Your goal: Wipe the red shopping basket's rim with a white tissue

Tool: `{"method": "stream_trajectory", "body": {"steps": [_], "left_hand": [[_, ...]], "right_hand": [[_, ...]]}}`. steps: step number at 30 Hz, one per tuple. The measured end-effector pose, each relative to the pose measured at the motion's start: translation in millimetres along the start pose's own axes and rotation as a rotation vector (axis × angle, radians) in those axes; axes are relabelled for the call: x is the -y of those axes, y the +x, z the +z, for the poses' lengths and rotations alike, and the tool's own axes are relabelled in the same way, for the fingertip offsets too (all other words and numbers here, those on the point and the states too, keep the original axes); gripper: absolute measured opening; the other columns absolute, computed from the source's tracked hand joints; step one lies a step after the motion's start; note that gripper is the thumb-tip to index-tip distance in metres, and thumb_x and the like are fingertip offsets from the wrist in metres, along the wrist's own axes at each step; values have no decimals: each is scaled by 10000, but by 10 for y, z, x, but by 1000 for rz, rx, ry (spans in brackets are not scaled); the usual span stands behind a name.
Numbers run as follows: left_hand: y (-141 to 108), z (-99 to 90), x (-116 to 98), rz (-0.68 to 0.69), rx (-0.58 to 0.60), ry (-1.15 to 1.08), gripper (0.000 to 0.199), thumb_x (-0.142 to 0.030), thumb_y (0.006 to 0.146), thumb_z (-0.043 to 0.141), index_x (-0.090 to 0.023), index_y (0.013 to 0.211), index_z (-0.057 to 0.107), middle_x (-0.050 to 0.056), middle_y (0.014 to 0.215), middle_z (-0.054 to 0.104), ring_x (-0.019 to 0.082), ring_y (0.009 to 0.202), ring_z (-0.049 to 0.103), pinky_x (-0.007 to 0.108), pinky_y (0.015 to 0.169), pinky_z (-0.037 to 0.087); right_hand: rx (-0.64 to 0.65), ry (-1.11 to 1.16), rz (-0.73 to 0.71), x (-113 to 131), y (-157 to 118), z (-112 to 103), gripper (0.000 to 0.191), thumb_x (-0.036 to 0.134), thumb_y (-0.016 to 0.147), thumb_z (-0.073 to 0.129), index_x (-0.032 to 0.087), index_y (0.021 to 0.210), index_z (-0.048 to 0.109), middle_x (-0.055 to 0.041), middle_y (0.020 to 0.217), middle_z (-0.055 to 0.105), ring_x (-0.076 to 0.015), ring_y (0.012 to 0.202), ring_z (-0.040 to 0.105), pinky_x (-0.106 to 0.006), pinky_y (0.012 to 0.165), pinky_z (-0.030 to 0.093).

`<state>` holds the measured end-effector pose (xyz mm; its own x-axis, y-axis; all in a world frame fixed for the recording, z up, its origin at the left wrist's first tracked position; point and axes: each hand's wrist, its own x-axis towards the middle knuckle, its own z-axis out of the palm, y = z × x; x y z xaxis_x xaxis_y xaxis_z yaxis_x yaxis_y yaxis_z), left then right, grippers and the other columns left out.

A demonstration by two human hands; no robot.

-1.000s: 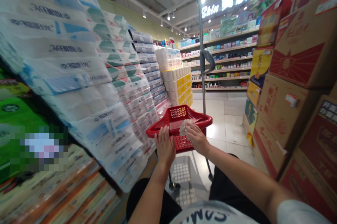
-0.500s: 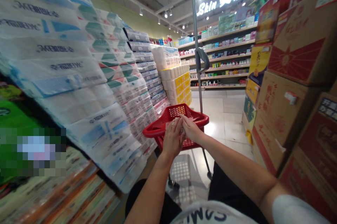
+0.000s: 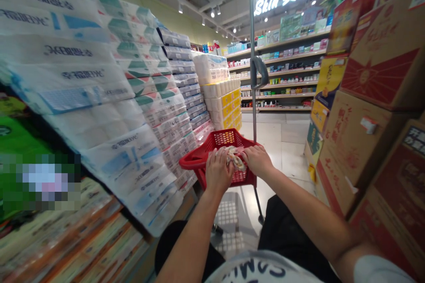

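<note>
The aisle is narrow: a tall stack of packed toilet paper [image 3: 99, 97] stands on the left, and cardboard boxes [image 3: 360, 154] stand on the right. A tiled floor [image 3: 282, 139] runs between them to the shelves [image 3: 282, 81]. Over the red shopping basket [image 3: 195, 162], the left hand [image 3: 219, 170] and the right hand [image 3: 258, 161] are close together, with fingers bent downward. They seem to pinch a crumpled pale thing [image 3: 235, 158] between them, just above the basket; the view is small, so its material is hard to tell.
</note>
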<state>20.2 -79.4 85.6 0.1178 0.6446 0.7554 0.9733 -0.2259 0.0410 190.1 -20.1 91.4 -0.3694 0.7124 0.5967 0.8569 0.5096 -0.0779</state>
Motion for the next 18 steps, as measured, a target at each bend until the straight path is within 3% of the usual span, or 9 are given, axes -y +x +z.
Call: {"method": "stream_trajectory", "body": {"steps": [5, 8, 15, 18], "left_hand": [[-36, -84, 76, -60, -25, 28, 383, -266, 886, 432, -199, 1253, 522, 68, 1303, 573, 275, 1298, 411, 453, 1070, 319], [-83, -152, 152, -82, -22, 40, 348, -270, 901, 411, -222, 1218, 547, 56, 1307, 572, 259, 1284, 427, 447, 1075, 298], [-139, -181, 368, -73, -40, -91, 294, -275, 890, 411, -224, 1126, 579, 49, 1228, 619, 205, 1181, 512, 411, 1068, 295], [-108, -166, 414, -66, -37, -115, 281, -263, 875, 431, -225, 1113, 576, 47, 1211, 627, 201, 1163, 522, 411, 1067, 289]], "right_hand": [[-101, -25, -4, 253, -180, 1, 428, 370, 988, 314, 178, 807, 651, -83, 803, 660, -219, 835, 569, -344, 810, 324], [-87, -7, -51, 388, -243, -43, 453, 384, 984, 305, 174, 799, 661, -95, 797, 671, -211, 808, 591, -329, 777, 347], [277, -67, -20, 498, 13, -170, 541, 472, 976, 272, 175, 826, 698, -122, 792, 713, -217, 729, 669, -296, 643, 440], [314, -90, -57, 490, 78, -176, 536, 458, 981, 262, 178, 855, 701, -123, 783, 716, -218, 731, 680, -285, 623, 457]]}}
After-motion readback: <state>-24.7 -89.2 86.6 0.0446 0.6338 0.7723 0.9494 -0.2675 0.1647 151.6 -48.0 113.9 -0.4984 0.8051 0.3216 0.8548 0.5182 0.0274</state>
